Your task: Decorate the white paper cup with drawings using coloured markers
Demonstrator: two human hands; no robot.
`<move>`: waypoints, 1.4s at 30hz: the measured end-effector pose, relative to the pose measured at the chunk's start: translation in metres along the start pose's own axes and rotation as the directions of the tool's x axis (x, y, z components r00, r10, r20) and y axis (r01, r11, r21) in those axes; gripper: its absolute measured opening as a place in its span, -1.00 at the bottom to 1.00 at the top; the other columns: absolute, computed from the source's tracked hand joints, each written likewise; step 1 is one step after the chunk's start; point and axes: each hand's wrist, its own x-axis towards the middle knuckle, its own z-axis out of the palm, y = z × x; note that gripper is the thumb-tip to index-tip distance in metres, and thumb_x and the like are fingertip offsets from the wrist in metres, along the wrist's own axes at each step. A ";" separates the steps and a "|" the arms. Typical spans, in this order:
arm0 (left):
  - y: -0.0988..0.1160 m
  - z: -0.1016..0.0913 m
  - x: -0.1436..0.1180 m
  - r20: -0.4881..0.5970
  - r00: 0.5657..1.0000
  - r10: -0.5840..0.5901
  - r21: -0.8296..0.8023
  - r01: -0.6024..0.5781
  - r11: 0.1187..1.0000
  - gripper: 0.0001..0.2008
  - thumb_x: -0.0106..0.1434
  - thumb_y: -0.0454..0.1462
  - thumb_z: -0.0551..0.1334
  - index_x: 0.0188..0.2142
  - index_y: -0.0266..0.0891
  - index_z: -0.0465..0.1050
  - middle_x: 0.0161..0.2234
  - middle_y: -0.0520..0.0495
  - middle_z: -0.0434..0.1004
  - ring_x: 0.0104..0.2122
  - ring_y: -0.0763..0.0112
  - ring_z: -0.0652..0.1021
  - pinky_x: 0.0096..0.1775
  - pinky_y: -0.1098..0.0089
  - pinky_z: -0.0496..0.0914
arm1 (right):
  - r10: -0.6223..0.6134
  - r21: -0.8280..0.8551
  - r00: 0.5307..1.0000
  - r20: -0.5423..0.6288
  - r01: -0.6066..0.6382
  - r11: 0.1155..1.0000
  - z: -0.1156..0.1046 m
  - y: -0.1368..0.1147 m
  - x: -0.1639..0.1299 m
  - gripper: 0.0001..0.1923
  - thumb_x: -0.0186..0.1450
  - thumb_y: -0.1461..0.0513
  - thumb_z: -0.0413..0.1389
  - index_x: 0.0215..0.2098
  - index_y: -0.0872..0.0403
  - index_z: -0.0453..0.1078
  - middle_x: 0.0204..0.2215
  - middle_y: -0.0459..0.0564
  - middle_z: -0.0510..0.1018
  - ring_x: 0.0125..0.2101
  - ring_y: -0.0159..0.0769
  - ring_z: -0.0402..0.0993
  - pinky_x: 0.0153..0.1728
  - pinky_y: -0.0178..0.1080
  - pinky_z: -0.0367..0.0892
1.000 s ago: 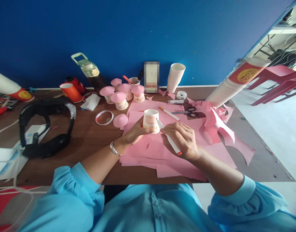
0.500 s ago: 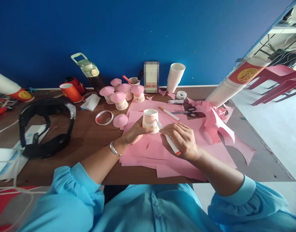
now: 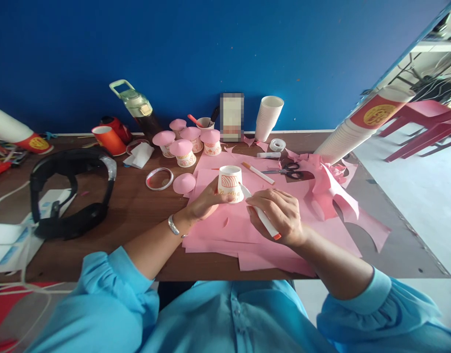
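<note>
Dark brown wooden table (image 3: 137,215) set against a blue wall, its near middle covered by overlapping pink paper sheets (image 3: 247,235), with crumpled pink offcuts (image 3: 332,184) toward the right. On bare wood at left: black headphones (image 3: 69,191), a tape ring (image 3: 159,178), a pink paper disc (image 3: 184,183), an orange cup (image 3: 108,139). Along the back: pink-capped paper cups (image 3: 183,152), a stack of white cups (image 3: 268,117), scissors (image 3: 286,169), a tape roll (image 3: 277,144).

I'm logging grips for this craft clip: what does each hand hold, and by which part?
The left hand grips the upturned white paper cup with orange print by its side wall. The right hand holds the white orange-capped marker around its middle.
</note>
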 end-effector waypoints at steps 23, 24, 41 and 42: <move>-0.002 -0.001 0.001 0.000 1.000 -0.010 -0.066 0.010 0.998 -0.64 0.14 -0.22 0.53 -0.12 -0.22 0.53 -0.24 -0.04 0.61 -0.23 0.33 0.56 -0.15 0.32 0.45 | 0.016 0.093 1.000 0.013 -0.017 0.996 0.001 0.000 -0.002 -0.70 0.37 0.41 0.16 0.03 0.04 0.38 -0.36 -0.05 0.62 -0.43 -0.32 0.58 -0.39 -0.27 0.53; -0.002 -0.001 0.001 0.004 1.000 -0.008 -0.067 0.008 0.998 -0.65 0.15 -0.22 0.53 -0.12 -0.21 0.53 -0.24 -0.04 0.61 -0.23 0.33 0.56 -0.14 0.32 0.46 | 0.018 0.093 1.000 0.013 -0.019 0.996 0.001 0.000 -0.002 -0.70 0.37 0.41 0.15 0.03 0.04 0.38 -0.36 -0.05 0.62 -0.43 -0.32 0.58 -0.40 -0.28 0.53; -0.004 -0.002 0.001 0.020 1.000 -0.007 -0.081 0.008 0.997 -0.67 0.13 -0.24 0.54 -0.14 -0.23 0.56 -0.26 -0.03 0.62 -0.24 0.35 0.57 -0.15 0.34 0.47 | 0.000 0.082 1.000 0.030 -0.002 0.997 0.003 0.000 -0.003 -0.75 0.36 0.42 0.19 -0.03 0.09 0.41 -0.36 -0.03 0.61 -0.42 -0.31 0.59 -0.39 -0.27 0.52; -0.005 -0.003 0.001 0.023 1.000 -0.004 -0.082 0.006 0.997 -0.67 0.13 -0.25 0.54 -0.14 -0.23 0.56 -0.25 -0.03 0.62 -0.24 0.35 0.57 -0.14 0.34 0.47 | 0.000 0.079 1.000 0.030 -0.002 0.997 0.003 0.000 -0.003 -0.76 0.36 0.42 0.19 -0.03 0.08 0.41 -0.36 -0.04 0.61 -0.42 -0.32 0.59 -0.39 -0.28 0.52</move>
